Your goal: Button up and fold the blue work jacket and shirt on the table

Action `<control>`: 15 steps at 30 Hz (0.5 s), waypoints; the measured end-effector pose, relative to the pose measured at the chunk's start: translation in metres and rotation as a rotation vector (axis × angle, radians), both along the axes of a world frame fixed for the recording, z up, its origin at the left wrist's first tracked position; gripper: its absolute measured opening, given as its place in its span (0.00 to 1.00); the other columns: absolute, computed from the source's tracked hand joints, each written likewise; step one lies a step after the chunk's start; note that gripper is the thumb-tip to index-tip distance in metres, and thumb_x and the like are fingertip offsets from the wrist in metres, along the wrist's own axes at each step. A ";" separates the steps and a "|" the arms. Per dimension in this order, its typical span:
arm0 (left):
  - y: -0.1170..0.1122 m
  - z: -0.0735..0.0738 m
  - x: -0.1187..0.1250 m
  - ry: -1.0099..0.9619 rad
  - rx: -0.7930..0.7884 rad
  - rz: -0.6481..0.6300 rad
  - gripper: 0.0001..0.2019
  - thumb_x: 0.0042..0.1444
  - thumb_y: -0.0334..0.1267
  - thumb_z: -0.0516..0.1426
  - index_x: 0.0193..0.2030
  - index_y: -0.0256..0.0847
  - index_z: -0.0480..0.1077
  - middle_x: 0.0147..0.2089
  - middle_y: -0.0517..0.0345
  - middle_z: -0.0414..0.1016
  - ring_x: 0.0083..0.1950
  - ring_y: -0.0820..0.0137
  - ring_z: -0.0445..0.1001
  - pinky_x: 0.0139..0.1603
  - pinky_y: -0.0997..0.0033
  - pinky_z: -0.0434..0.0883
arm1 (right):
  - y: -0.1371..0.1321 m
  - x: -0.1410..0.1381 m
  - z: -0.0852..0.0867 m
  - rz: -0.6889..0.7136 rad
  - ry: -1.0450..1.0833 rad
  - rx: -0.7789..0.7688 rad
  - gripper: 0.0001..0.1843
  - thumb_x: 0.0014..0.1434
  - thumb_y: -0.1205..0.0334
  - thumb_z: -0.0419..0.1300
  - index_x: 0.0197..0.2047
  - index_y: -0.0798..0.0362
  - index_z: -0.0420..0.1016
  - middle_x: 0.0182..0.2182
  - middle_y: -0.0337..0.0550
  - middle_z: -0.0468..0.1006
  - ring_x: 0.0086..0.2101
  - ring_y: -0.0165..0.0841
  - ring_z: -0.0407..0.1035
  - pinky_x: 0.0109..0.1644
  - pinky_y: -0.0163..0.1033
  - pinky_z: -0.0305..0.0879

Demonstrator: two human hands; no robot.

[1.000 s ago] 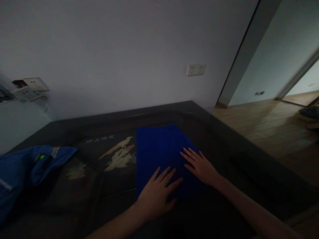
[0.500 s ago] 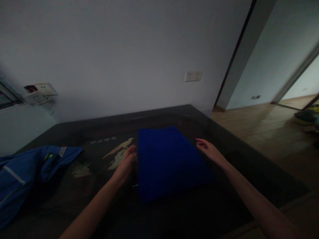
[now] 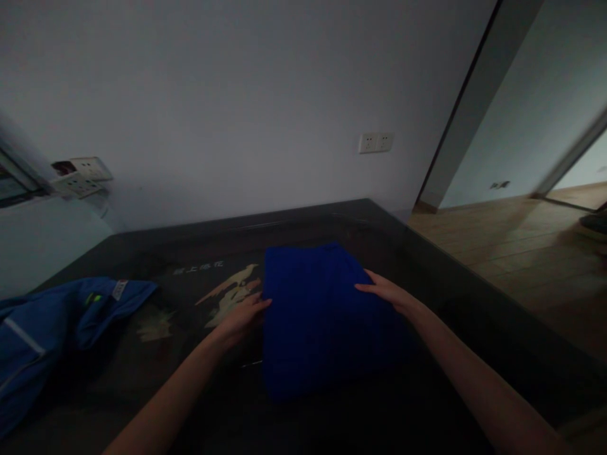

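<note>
The left fingers (image 3: 258, 304) and right fingers (image 3: 377, 286) pinch opposite edges of a folded blue cloth (image 3: 313, 309), thumbs on top. It spans between them over the dark worktop (image 3: 393, 243); a blue garment (image 3: 52, 328) lies well left of the left fingers.

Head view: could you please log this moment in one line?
blue cloth on dark table; left hand at its left edge; right hand at right edge

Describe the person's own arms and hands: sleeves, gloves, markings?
Left hand and right hand are both gloveless. Slim forearms, bare as far as they show; no sleeves, watch or cables visible. Too dim to confirm rings or small markings.
</note>
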State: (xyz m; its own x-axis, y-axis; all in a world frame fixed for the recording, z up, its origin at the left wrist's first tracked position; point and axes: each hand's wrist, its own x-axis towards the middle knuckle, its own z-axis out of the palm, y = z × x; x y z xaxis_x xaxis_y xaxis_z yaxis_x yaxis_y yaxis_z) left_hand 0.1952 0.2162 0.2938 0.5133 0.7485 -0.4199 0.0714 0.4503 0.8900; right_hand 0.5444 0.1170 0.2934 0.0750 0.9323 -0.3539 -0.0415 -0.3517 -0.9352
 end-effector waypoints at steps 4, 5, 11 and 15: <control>-0.009 0.012 0.011 -0.018 0.002 -0.035 0.29 0.52 0.39 0.62 0.61 0.50 0.60 0.58 0.54 0.70 0.50 0.63 0.74 0.46 0.67 0.73 | 0.003 -0.002 0.001 0.030 -0.099 0.111 0.44 0.48 0.59 0.66 0.65 0.49 0.53 0.60 0.46 0.66 0.55 0.42 0.65 0.62 0.48 0.61; -0.010 0.015 0.013 -0.025 -0.005 -0.043 0.31 0.52 0.38 0.62 0.62 0.52 0.58 0.59 0.54 0.69 0.49 0.64 0.74 0.45 0.66 0.73 | 0.005 0.000 0.001 0.030 -0.130 0.136 0.44 0.48 0.60 0.65 0.66 0.49 0.53 0.60 0.45 0.66 0.56 0.41 0.65 0.62 0.48 0.60; 0.001 0.015 0.044 -0.112 -0.045 -0.154 0.35 0.52 0.32 0.60 0.64 0.53 0.52 0.60 0.52 0.66 0.44 0.66 0.75 0.40 0.64 0.75 | 0.025 0.035 0.011 0.025 -0.358 0.245 0.41 0.46 0.68 0.60 0.65 0.49 0.58 0.61 0.40 0.64 0.58 0.42 0.62 0.65 0.48 0.54; 0.013 0.006 0.092 -0.193 -0.034 -0.157 0.32 0.51 0.28 0.59 0.62 0.52 0.55 0.58 0.51 0.67 0.41 0.68 0.74 0.37 0.67 0.75 | 0.037 0.082 0.020 0.081 -0.476 0.228 0.39 0.47 0.67 0.59 0.64 0.49 0.59 0.59 0.41 0.67 0.56 0.42 0.64 0.63 0.49 0.57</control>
State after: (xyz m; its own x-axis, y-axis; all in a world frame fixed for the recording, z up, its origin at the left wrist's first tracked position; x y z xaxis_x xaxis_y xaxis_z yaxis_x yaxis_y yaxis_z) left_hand 0.2874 0.2297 0.3001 0.6952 0.6405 -0.3263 -0.0266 0.4765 0.8787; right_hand 0.6262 0.1543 0.3133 0.1024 0.9910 -0.0857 0.4245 -0.1214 -0.8973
